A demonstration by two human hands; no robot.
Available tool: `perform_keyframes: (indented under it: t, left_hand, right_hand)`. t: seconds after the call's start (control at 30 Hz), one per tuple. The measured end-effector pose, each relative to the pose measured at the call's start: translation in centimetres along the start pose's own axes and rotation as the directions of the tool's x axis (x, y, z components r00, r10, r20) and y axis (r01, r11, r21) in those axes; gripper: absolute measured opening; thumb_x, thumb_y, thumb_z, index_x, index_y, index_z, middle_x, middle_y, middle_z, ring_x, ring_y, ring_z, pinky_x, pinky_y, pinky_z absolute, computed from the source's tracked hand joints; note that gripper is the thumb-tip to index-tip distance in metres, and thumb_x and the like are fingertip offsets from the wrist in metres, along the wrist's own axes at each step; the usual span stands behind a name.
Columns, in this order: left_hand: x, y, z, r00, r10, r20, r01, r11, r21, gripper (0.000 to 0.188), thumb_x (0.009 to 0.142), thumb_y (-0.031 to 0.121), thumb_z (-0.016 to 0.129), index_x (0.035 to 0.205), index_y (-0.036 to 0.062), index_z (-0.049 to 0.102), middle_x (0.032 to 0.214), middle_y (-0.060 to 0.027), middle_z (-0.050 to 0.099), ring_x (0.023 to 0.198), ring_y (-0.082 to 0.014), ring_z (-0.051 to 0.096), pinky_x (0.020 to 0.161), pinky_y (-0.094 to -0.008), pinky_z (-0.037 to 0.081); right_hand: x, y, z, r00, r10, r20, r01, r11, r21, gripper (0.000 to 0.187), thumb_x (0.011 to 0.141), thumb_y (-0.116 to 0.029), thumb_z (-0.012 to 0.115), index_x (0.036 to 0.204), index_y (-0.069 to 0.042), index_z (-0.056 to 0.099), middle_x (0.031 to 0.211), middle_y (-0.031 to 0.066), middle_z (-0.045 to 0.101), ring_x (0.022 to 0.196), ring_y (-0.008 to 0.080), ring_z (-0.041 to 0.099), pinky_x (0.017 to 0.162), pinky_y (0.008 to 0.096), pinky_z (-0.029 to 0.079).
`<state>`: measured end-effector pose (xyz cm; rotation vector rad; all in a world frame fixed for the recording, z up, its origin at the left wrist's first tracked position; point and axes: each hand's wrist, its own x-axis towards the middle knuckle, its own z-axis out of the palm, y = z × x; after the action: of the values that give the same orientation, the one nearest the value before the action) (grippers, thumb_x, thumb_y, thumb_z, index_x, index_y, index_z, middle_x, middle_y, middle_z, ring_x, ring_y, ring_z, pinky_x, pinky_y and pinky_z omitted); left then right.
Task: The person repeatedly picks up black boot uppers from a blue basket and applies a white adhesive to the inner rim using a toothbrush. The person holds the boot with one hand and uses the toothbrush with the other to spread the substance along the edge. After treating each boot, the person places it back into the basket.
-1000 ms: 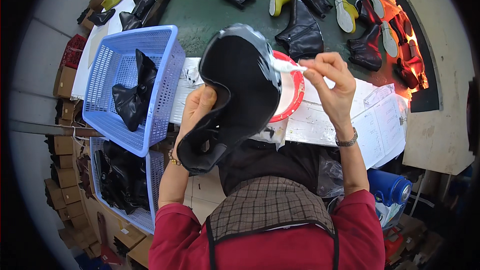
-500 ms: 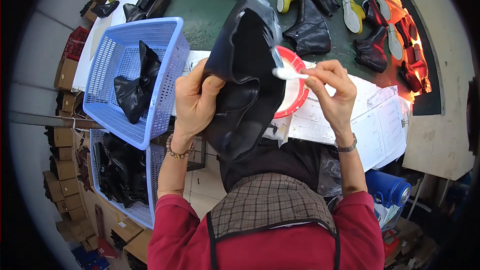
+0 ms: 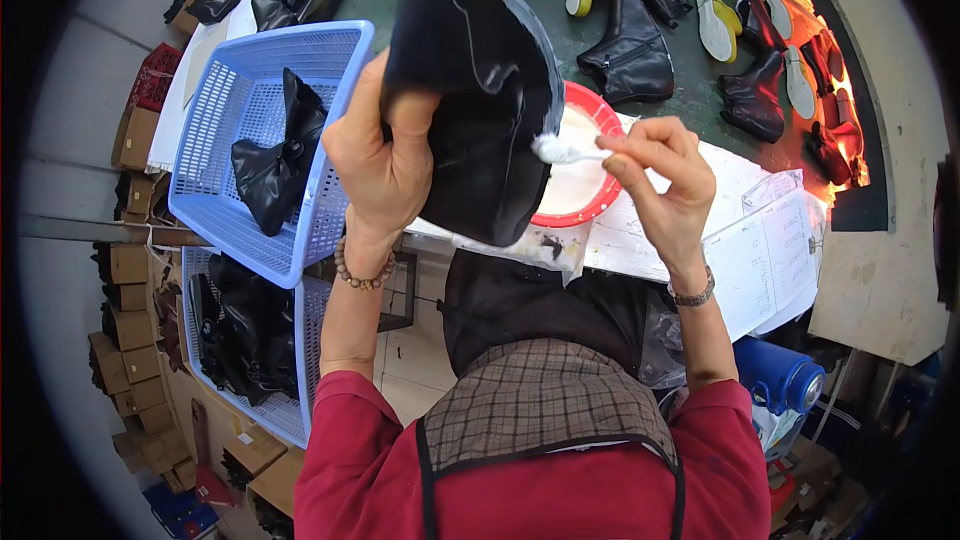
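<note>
Left hand (image 3: 385, 155) grips a black boot (image 3: 480, 130) at twelve o'clock; right hand (image 3: 655, 175), at two, pinches a white brush (image 3: 568, 151) by the boot's edge, above a red bowl (image 3: 598, 104) at one

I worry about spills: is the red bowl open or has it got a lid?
Open: no lid covers the red bowl, and its whitish inside shows beside the white tool in the right hand.

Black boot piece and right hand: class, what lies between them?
In the head view, a white brush-like tool, pinched by the right hand, its tip beside the black boot piece; the red bowl shows beyond.
</note>
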<state>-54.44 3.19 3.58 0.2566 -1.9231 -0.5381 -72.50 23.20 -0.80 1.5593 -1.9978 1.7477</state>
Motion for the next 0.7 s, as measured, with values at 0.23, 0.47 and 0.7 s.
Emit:
perform_keyframes:
  t: [0.23,0.47,0.7]
  left_hand:
    - [0.5,-0.8,0.4,0.987,0.068,-0.148,-0.054,0.994,0.097,0.039,0.103,0.029,0.064,0.124,-0.0037,0.065,0.082,-0.0066,0.073,0.067,-0.0069,0.062,0.061,-0.0205,0.047]
    - [0.5,-1.7,1.0,0.998,-0.052,-0.047,0.057,0.993,0.106,0.043,0.104,0.025,0.063,0.14,0.0029,0.054,0.089,-0.007,0.073,0.077,-0.0073,0.063,0.066,-0.0214,0.048]
    - [-2.8,-2.6,-2.1,0.699,-0.464,0.544,0.672,0.686,-0.278,0.055,0.101,0.011,0.061,0.152,0.0084,0.042,0.124,-0.0072,0.067,0.104,-0.0117,0.067,0.089,-0.0226,0.055]
  right_hand:
    - [-1.5,-1.2,0.5,0.993,-0.039,0.109,0.051,0.994,-0.101,0.021,0.076,-0.014,0.086,0.096,-0.014,0.082,0.082,-0.0038,0.064,0.074,0.009,0.053,0.081,0.0305,0.032]
    - [-1.8,-1.4,0.4,0.952,0.227,0.207,-0.236,0.972,0.02,0.013,0.084,-0.014,0.08,0.097,-0.012,0.082,0.083,-0.0001,0.068,0.066,0.0102,0.053,0.068,0.0261,0.036]
    - [-1.0,6.8,0.7,0.927,0.009,0.374,0.268,0.682,-0.68,0.006,0.077,-0.02,0.076,0.075,-0.014,0.075,0.08,0.0023,0.061,0.079,0.0227,0.06,0.086,0.0424,0.038]
